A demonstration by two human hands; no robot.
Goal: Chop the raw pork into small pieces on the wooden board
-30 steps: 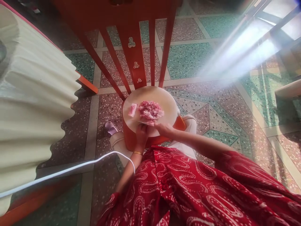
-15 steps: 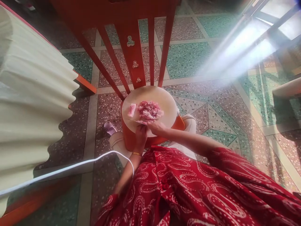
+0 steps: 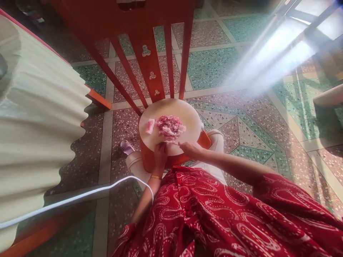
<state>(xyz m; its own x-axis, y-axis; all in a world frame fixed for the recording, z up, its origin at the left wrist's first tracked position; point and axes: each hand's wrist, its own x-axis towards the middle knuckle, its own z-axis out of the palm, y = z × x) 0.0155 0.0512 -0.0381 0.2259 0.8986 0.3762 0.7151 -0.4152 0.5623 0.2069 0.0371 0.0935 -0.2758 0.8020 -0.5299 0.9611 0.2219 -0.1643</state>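
Note:
A round pale cutting board (image 3: 191, 123) lies on the seat of a red wooden chair. A heap of cut raw meat (image 3: 170, 127) sits mid-board, with a separate pink-white meat piece (image 3: 150, 126) on its left. My right hand (image 3: 191, 150) is closed round the handle of a knife (image 3: 170, 142), whose thin blade points left along the near side of the heap. At the board's near edge, my left hand (image 3: 160, 153) is closed beside the blade tip; its fingers hide whatever they hold.
The slatted chair back (image 3: 146, 60) rises beyond the board. On the left hangs a cream pleated cloth (image 3: 40, 125), with a white cable (image 3: 88, 192) crossing to my left arm. My knees flank the seat. A lilac shoe (image 3: 127, 147) shows at lower left.
My right hand has shifted right with the knife, away from my left hand, and more of the blade shows. The left hand stays nearly in place. The view has tilted slightly.

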